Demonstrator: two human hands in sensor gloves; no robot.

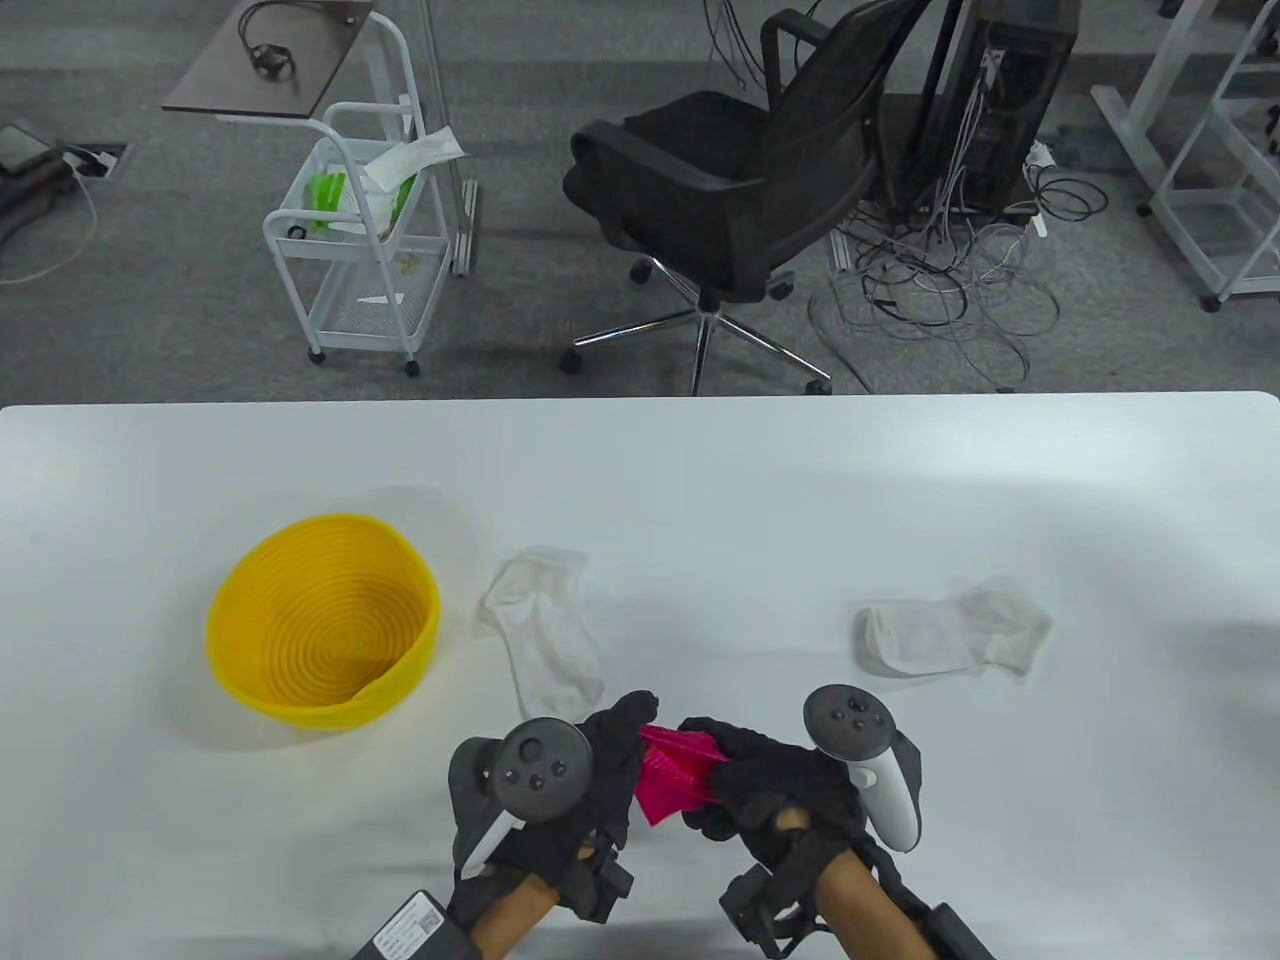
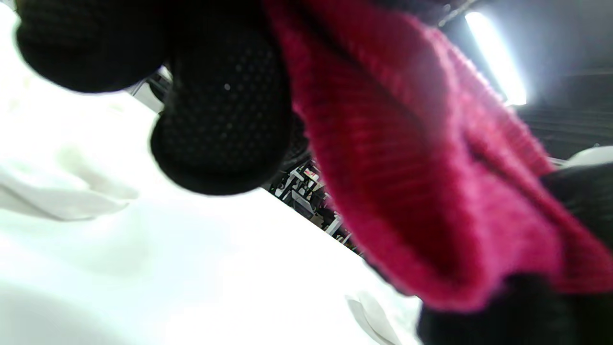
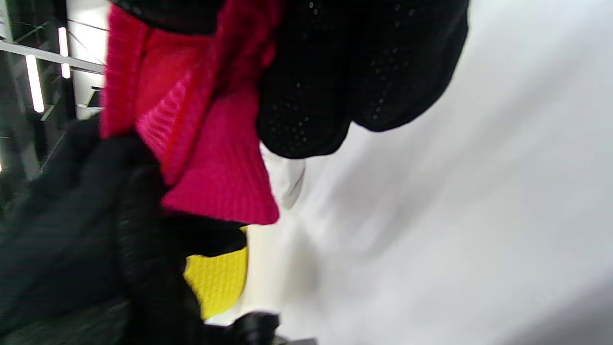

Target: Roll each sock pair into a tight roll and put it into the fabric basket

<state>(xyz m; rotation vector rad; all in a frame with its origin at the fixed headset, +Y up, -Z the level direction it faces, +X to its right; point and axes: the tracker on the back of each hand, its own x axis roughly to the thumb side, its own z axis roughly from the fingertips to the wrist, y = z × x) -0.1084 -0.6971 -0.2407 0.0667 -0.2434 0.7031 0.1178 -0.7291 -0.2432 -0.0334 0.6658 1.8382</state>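
Observation:
Both gloved hands hold a bright pink ribbed sock bundle (image 1: pixel 672 778) between them, just above the table's front edge. My left hand (image 1: pixel 610 760) grips its left side and my right hand (image 1: pixel 740 775) grips its right side. Up close, the pink sock (image 2: pixel 431 172) fills the left wrist view beside black fingers (image 2: pixel 225 129). The right wrist view shows the pink sock (image 3: pixel 210 158) under gloved fingers (image 3: pixel 354 72). A yellow woven basket (image 1: pixel 325 618) stands empty at the left. One white sock (image 1: pixel 545 630) lies right of the basket, another white sock (image 1: pixel 950 635) lies at the right.
The white table (image 1: pixel 700 480) spreads wide behind the hands. Beyond its far edge stand a black office chair (image 1: pixel 740 180), a white wire cart (image 1: pixel 365 230) and a tangle of cables (image 1: pixel 940 290) on the floor.

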